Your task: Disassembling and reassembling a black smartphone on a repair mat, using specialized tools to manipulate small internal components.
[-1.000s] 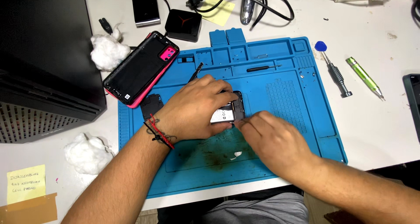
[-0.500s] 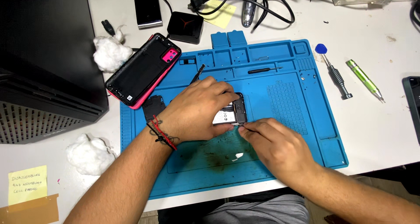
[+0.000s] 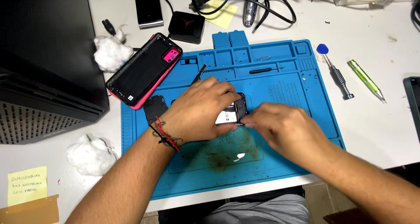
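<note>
Now, left hand clamped over opened phone on blue mat; right hand pinching its edge

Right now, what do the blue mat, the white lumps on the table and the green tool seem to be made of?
The blue mat looks like matte silicone or rubber: moulded compartments, soft rounded edges, no glare. The white lumps look like cotton wool: fluffy, ragged outline. The green tool seems to be metal: a slight sheen on the barrel, though painted plastic is possible.
</note>
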